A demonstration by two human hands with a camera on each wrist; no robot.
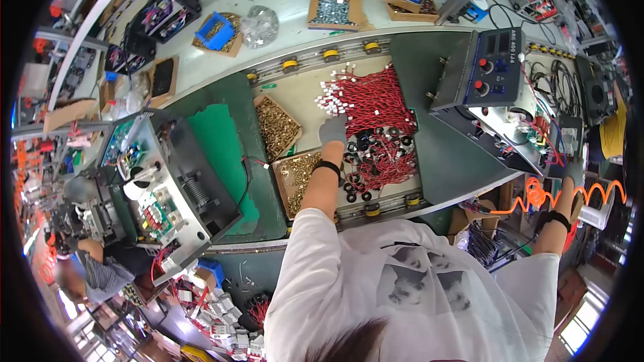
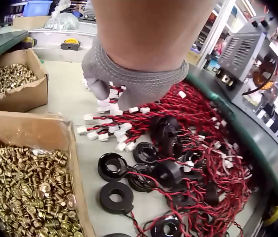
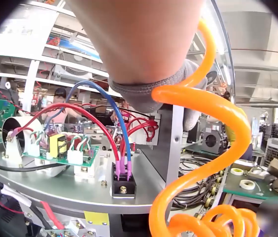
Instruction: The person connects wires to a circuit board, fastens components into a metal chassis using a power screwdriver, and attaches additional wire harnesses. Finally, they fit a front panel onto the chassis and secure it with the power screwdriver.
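My left hand [image 1: 333, 131], in a grey glove, reaches over a bundle of red-and-black twisted wires [image 1: 372, 100] with white plugs. In the left wrist view, the thumb and a finger of this hand [image 2: 129, 81] come down among the white plugs [image 2: 104, 123]; I cannot tell whether they pinch any. Black rings [image 2: 115, 197] on the wires lie nearer the wrist. Off to the right, my gloved right hand [image 1: 575, 173] is at an open-sided welding machine [image 1: 493, 67]. The right wrist view has this hand [image 3: 144, 101] gripping across an upright metal panel [image 3: 172, 148], fingers partly hidden.
Two cardboard boxes of brass-coloured screws [image 1: 276, 127] stand left of the wires. An orange coiled hose [image 3: 228, 111] passes close by my right wrist. Another opened machine [image 1: 171, 194] stands at left. Yellow rollers [image 1: 331, 55] line the conveyor, and boxes of small parts [image 1: 333, 12] sit behind.
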